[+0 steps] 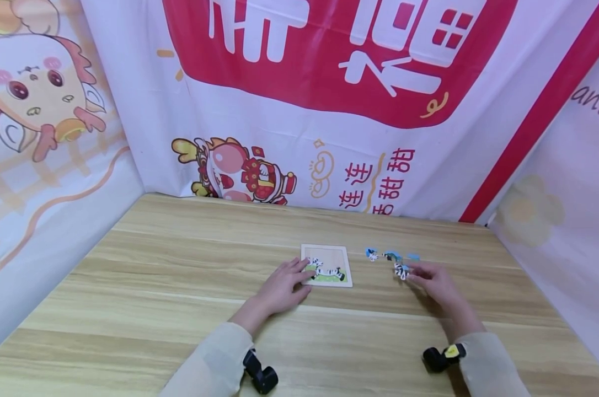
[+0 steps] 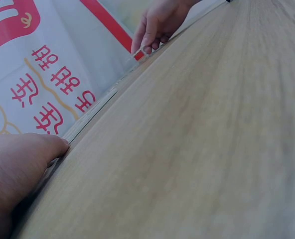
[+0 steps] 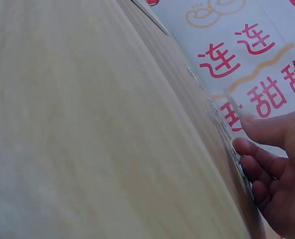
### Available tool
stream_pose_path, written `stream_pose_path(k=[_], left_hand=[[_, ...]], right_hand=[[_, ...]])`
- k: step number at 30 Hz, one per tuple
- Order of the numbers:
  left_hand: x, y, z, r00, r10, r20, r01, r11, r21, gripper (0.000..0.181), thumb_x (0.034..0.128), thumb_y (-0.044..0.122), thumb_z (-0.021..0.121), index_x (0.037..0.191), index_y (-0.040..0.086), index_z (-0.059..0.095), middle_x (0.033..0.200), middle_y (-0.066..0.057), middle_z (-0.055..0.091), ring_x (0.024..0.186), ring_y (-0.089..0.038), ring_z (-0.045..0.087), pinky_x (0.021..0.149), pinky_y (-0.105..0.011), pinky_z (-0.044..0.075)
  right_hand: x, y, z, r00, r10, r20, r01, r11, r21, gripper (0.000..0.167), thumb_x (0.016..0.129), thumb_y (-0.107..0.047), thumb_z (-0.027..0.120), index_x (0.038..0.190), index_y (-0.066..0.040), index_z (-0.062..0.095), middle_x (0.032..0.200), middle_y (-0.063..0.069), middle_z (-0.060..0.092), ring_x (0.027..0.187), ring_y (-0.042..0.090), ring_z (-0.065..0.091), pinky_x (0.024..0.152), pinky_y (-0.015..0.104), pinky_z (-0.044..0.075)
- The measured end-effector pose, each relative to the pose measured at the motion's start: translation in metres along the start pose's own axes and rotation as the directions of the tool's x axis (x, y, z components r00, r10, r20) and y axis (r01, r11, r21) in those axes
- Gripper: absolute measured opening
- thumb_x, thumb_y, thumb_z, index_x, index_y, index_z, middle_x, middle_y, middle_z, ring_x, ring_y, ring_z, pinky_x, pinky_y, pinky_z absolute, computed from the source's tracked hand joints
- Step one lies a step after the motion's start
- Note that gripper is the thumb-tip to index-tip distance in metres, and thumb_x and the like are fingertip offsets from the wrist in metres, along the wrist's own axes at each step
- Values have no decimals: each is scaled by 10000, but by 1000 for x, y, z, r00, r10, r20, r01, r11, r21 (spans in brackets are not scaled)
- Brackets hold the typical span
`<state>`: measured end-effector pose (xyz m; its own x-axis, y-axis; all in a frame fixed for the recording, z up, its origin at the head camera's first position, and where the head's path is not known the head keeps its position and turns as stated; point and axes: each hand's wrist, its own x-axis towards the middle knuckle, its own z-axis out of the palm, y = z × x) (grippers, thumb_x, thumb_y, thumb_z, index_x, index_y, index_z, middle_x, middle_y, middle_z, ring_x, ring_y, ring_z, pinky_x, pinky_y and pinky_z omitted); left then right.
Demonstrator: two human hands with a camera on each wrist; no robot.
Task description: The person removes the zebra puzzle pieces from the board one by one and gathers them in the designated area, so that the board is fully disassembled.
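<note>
Wood-grained bench [image 1: 349, 344]: I see the left hand [image 1: 283, 285] resting loosely on the zebra board [image 1: 332, 255], lower centre, likely steadying it.
Lower right, the right hand [image 1: 437, 282] pinches a striped piece [image 1: 400, 271] beside loose pieces [image 1: 372, 254], seemingly laid within reach.

The head view is bright and evenly lit, with a soft shadow on the tabletop [image 1: 180, 309] beside the right forearm [image 1: 462, 317]. Both wrist views are dimmer and greyer, the nearest stretch of tabletop out of focus. In the right wrist view a bluish sheen washes the lower left, and the thumb [image 3: 264, 128] and pinched puzzle piece [image 3: 233, 103] look smeared
</note>
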<state>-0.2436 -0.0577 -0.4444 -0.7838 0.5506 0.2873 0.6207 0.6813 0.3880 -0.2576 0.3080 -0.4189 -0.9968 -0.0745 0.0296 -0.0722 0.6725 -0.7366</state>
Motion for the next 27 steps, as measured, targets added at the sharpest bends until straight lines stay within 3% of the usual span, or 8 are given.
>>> stream_pose_path(k=[8,13,21,27], left_hand=[[0,0,-2,1000,0,-3,0,1000,1,409,863,325,490,1234,153,489,1354,-93,307,1240,-286,230,1004,-426,149],[0,0,-2,1000,-6,4,6,1000,-6,415,864,330,487,1243,160,478,1361,-84,294,1245,-278,218,1008,-421,137],[-1,0,0,1000,-4,-1,4,1000,-7,413,866,330,482,1242,159,478,1362,-84,293,1244,-281,220,1007,-420,139],[-1,0,-1,1000,-6,2,6,1000,-8,412,867,325,483,1243,158,477,1364,-82,291,1245,-279,218,1007,-422,138]], right_hand=[[4,2,7,1000,-19,-7,19,1000,-24,378,803,-190,615,1146,-44,559,873,102,535,696,206,443,546,285,403],[5,1,10,998,-57,-9,56,997,-51,363,789,-155,627,1120,-16,569,829,80,557,715,189,459,590,283,401],[8,-1,13,1000,-2,-6,1,995,-98,335,801,-138,611,1120,-40,577,874,87,547,769,213,462,647,306,381],[9,-2,14,1000,-14,5,15,992,-128,338,801,-133,612,1118,-24,574,851,81,529,755,209,450,633,307,371]])
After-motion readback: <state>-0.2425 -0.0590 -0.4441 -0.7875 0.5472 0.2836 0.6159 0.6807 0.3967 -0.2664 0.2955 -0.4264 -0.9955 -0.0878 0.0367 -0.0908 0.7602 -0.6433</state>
